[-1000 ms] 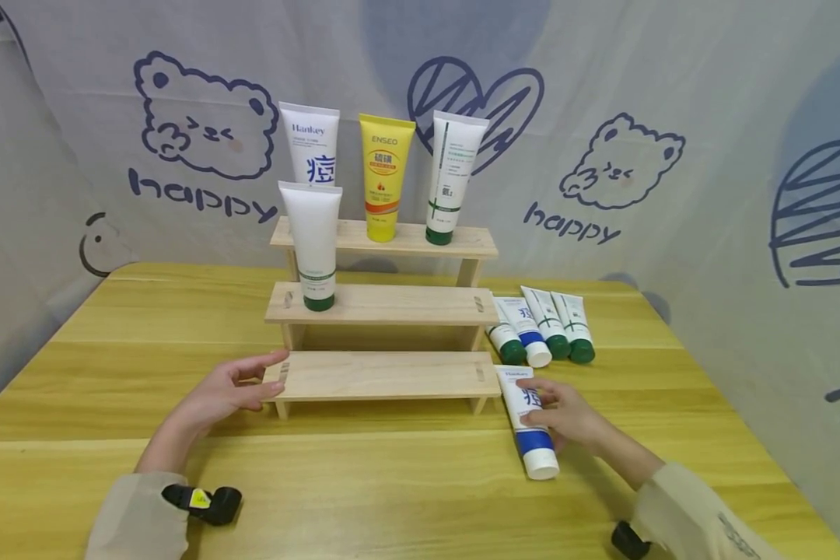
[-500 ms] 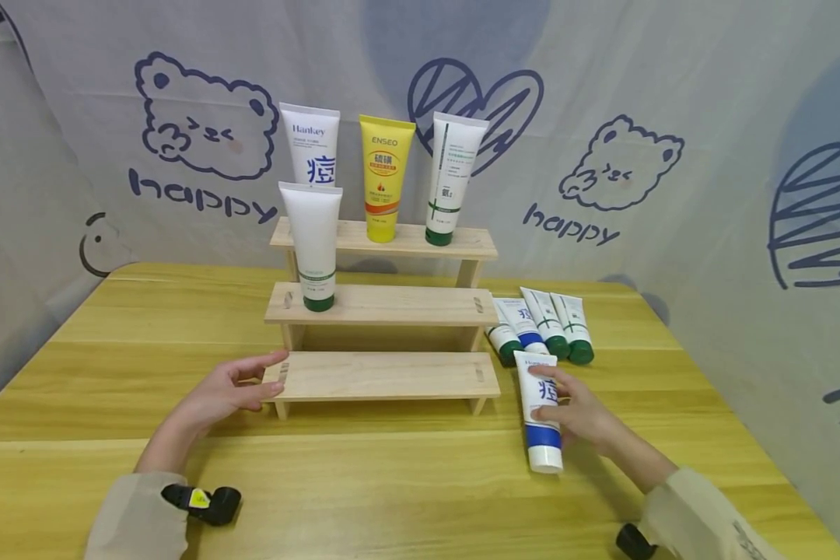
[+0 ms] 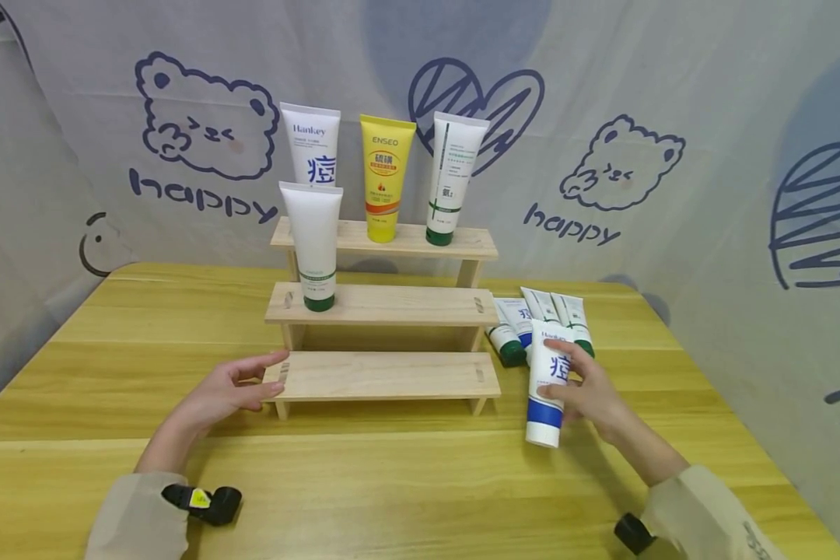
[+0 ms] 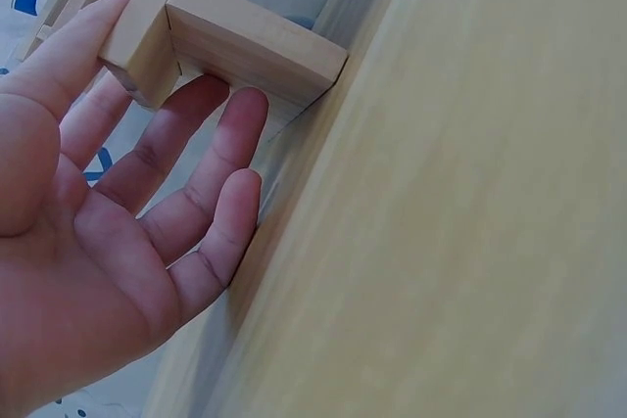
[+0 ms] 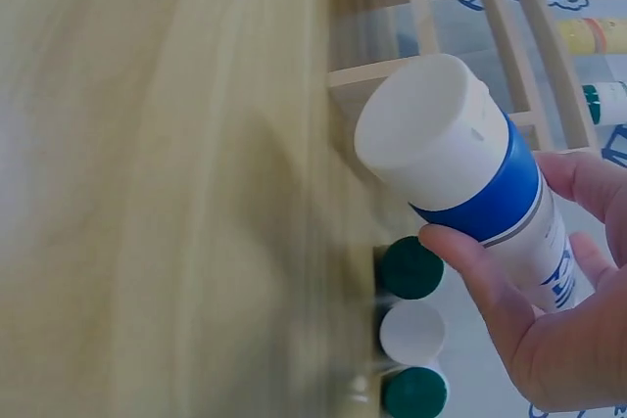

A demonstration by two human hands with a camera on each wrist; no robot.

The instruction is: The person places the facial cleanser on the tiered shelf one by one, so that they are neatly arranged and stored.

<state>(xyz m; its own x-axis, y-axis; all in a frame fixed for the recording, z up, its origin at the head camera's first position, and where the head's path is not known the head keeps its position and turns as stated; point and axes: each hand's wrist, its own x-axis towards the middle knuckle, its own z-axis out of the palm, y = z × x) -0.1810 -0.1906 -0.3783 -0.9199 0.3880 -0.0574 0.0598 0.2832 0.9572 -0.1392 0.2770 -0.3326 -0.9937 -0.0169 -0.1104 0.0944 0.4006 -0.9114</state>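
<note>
The wooden stand (image 3: 399, 305) stood to the right of the left hand (image 3: 227, 391), so that the left end of its lowest board (image 3: 392, 375) was directly at the fingers. Farther to the right, past the stand, a white-and-blue tube (image 3: 546, 369) was in the right hand (image 3: 591, 393), with its white cap pointing downward and toward the person. In the right wrist view this cap appeared to be above the table (image 3: 392, 490).

The left hand was moderately spread: the thumb and the index finger held the end of the lowest board between them, while the other fingers bent loosely near the leg (image 4: 253, 46) below. The right hand was opened only to the width of the tube, which it pinched from the right side.

As for the number, the stand had three shelves, and four tubes stood upright on it. One white tube (image 3: 313, 241) with a green cap was on the middle shelf. The top shelf had three: one blue-lettered tube (image 3: 313, 144), one yellow tube (image 3: 386, 175) and one green-striped tube (image 3: 456, 175). Beside the stand's right end, four lying tubes (image 3: 569, 311) were on the table, partly hidden by the held one: three with green caps, one with blue lettering.
</note>
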